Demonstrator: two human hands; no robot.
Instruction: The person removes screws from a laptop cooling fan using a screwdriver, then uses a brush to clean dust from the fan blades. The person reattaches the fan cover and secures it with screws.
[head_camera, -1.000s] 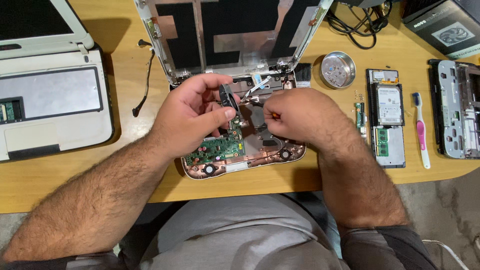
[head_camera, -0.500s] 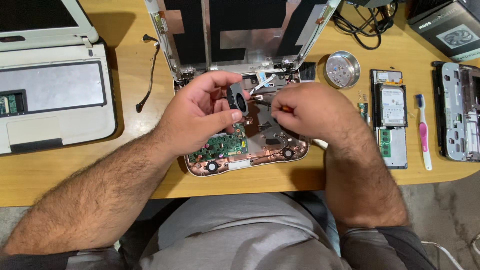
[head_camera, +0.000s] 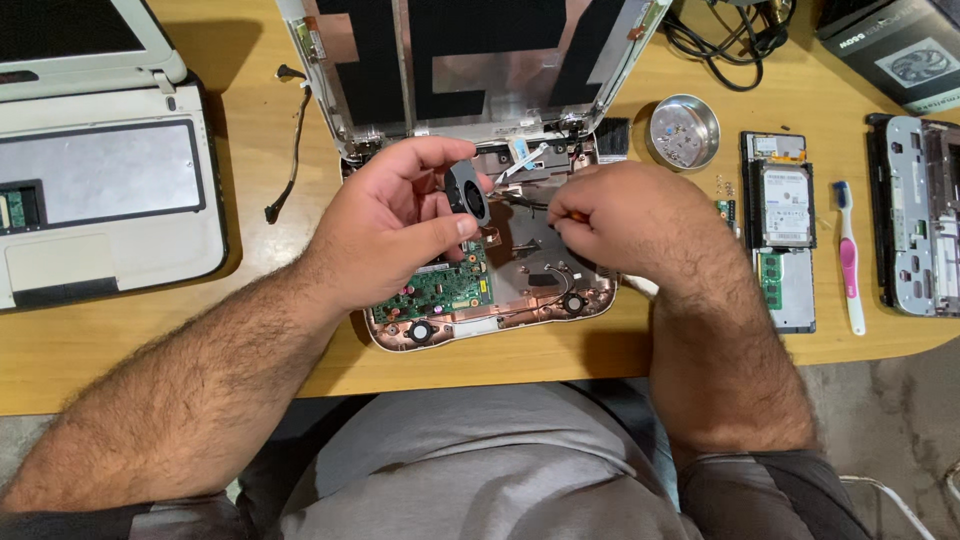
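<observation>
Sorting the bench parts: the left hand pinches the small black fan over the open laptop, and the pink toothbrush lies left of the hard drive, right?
Not quite. In the head view the toothbrush lies right of the hard drive. The left hand does pinch the fan over the open laptop.

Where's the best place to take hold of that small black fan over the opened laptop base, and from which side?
Take the small black fan by its thin outer rim, thumb and fingers on opposite edges, as the left hand does now. It stands on edge above the opened laptop base, flat face turned toward the right hand, so coming from the left probably keeps the grip off the hub.
</observation>
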